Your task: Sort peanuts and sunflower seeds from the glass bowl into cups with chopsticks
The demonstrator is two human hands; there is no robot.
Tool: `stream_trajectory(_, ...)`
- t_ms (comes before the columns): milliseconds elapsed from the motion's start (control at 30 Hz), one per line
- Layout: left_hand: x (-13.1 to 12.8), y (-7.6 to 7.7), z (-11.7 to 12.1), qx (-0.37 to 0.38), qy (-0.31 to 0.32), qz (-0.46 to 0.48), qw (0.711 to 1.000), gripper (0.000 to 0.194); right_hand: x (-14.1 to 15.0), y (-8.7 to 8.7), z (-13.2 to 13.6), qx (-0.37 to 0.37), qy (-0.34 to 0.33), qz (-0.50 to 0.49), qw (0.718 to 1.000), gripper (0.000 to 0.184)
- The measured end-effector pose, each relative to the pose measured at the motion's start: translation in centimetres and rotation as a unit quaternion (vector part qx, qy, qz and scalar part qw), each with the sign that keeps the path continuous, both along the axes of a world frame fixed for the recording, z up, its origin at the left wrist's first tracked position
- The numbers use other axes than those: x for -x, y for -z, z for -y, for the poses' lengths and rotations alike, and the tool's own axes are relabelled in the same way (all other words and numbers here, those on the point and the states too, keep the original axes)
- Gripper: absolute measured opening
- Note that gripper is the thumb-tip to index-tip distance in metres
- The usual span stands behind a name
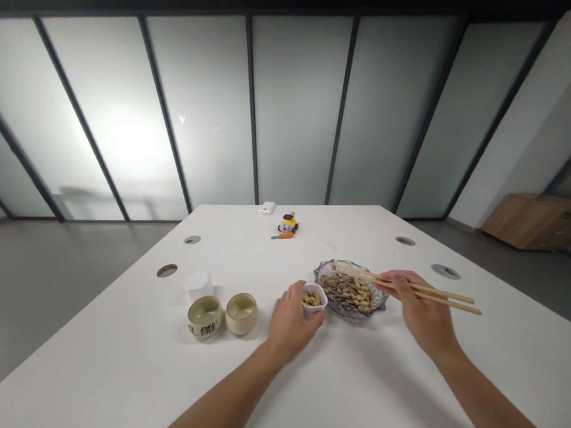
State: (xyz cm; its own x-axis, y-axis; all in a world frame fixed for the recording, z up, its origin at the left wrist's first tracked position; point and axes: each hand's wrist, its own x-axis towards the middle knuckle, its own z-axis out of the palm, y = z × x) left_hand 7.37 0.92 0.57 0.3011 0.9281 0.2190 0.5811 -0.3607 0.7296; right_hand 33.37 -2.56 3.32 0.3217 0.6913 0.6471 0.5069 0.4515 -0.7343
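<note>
My left hand [291,320] is wrapped round a small white cup [322,303] that stands on the table and has some peanuts [311,299] in it. Wooden chopsticks [435,293] are gripped in my right hand [420,309], their tips over the far left part of a glass bowl [352,310]. Sunflower seeds [339,290] lie on the left side of that bowl, and unshelled peanuts [361,296] on its right. Whether the chopstick tips pinch anything is too small to tell. The bowl sits just right of the cup.
Two ceramic teacups, one with dark writing [205,317] and one plain [242,315], stand left of my left hand. Behind them is a white container [198,285]. Farther back are a toy truck [289,223], an orange-handled toy screwdriver [283,236] and a white box [268,208]. The table [145,379] has several round holes.
</note>
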Motion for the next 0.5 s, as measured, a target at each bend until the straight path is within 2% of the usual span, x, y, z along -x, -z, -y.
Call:
stream_trajectory(100,0.1,-0.1,0.1,0.000,0.000,0.003,1.000,0.068,1.1,-0.3,0.4,0.021,-0.074,-0.118,0.990,0.038)
stream_trajectory(200,0.1,-0.1,0.2,-0.003,0.001,0.008,1.000,0.068,2.1,-0.9,1.0,0.046,-0.123,-0.122,0.984,0.040)
stream_trajectory(267,0.1,-0.1,0.2,-0.002,0.003,0.008,1.000,0.069,2.4,-1.3,1.3,0.065,-0.126,-0.098,0.985,0.044)
stream_trajectory(367,0.1,-0.1,0.2,0.002,0.004,0.003,1.000,0.070,1.8,-2.1,1.7,0.062,-0.049,-0.038,0.996,0.047)
stream_trajectory(433,0.1,-0.1,0.2,0.003,0.004,0.001,1.000,0.069,0.9,-2.5,1.7,0.027,0.027,0.040,0.998,0.049)
stream_trajectory(500,0.1,-0.2,0.2,0.004,0.004,0.002,1.000,0.068,0.0,-2.5,1.5,-0.017,0.084,0.132,0.988,0.049)
